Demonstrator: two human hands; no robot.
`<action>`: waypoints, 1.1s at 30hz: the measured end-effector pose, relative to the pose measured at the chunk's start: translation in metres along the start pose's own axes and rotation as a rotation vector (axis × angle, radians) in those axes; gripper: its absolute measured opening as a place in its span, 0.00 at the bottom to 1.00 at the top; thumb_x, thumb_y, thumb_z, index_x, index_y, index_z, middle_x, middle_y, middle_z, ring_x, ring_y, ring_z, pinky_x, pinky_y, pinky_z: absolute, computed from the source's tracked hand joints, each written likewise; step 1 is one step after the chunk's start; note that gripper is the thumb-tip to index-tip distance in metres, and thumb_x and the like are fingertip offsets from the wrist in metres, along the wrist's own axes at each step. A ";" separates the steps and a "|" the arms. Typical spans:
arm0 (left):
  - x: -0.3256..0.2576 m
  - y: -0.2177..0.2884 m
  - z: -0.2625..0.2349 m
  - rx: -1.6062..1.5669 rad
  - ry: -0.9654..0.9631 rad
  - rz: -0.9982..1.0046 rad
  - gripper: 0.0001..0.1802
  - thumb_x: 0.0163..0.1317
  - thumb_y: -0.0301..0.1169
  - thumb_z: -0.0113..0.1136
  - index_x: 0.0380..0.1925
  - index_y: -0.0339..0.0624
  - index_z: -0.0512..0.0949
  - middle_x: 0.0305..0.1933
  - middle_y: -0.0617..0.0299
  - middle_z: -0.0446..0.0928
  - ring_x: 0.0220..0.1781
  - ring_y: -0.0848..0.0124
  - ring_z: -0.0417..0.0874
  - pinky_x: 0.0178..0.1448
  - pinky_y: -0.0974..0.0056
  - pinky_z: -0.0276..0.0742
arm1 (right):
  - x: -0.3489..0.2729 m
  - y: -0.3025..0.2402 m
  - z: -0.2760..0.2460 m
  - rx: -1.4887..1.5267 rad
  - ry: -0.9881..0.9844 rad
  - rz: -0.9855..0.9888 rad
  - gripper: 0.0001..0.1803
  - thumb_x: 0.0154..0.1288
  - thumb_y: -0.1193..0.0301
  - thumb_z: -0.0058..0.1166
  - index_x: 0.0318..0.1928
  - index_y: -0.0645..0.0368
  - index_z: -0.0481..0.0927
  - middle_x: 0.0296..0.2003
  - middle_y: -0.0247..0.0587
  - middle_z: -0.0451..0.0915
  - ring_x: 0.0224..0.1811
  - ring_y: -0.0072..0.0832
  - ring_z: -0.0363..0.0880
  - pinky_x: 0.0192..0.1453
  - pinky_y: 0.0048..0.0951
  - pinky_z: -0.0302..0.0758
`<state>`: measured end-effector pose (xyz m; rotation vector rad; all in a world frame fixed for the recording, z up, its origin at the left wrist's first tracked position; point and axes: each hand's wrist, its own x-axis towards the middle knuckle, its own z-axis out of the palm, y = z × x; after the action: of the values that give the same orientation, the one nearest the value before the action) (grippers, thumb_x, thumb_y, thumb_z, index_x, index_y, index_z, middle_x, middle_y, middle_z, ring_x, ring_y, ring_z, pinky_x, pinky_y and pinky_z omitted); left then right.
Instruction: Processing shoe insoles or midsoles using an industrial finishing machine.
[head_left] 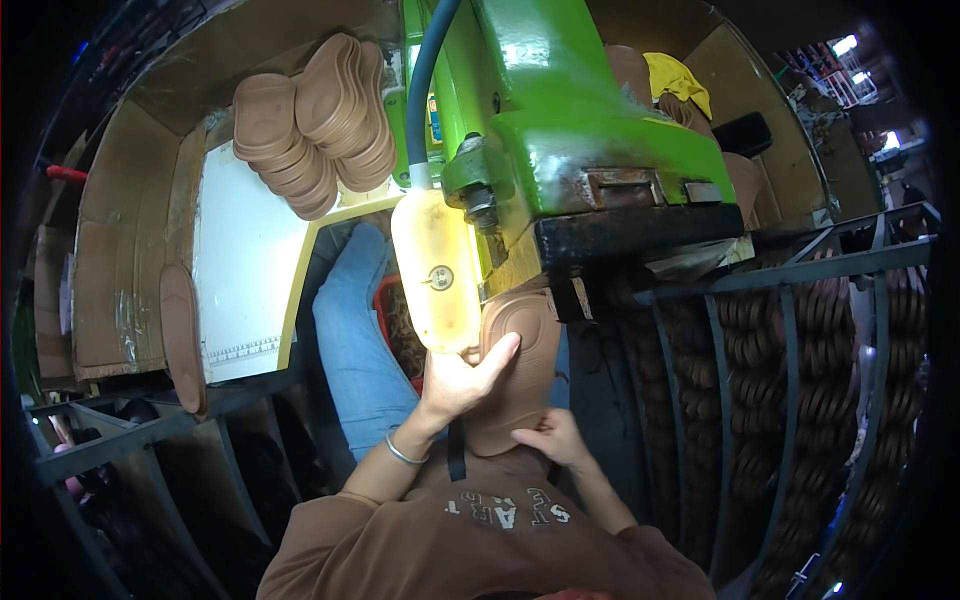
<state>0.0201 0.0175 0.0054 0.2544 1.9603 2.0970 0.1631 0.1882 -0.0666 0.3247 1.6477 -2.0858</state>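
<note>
A brown shoe sole [513, 385] is held between my two hands, just below the head of a green machine [600, 140]. My left hand [462, 383] grips its left edge, the thumb lying across its face and the fingers hidden underneath. Lower down, my right hand [557, 438] pinches the sole's right edge near its bottom end. The sole's upper end, with an oval outline pressed into it, sits close to the machine's working edge. A glowing yellow lamp [436, 275] hangs right above my left hand.
Stacked brown soles [315, 125] stand on a white board [240, 260] at the left, inside cardboard walls. A single sole [181, 340] leans at the board's edge. Right of me, a metal rack [790, 270] holds rows of soles. A yellow cloth [678, 82] lies beyond the machine.
</note>
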 end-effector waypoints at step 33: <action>-0.021 -0.015 -0.056 0.042 0.330 0.227 0.16 0.45 0.22 0.69 0.36 0.31 0.79 0.32 0.59 0.79 0.32 0.71 0.77 0.38 0.66 0.75 | 0.082 -0.042 0.005 -0.518 0.099 -0.274 0.17 0.55 0.75 0.61 0.45 0.66 0.74 0.38 0.39 0.79 0.38 0.21 0.77 0.42 0.21 0.73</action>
<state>0.0243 -0.0417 -0.0125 0.1523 2.2560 2.3695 0.0719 0.1741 -0.0664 0.0306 2.3204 -1.7468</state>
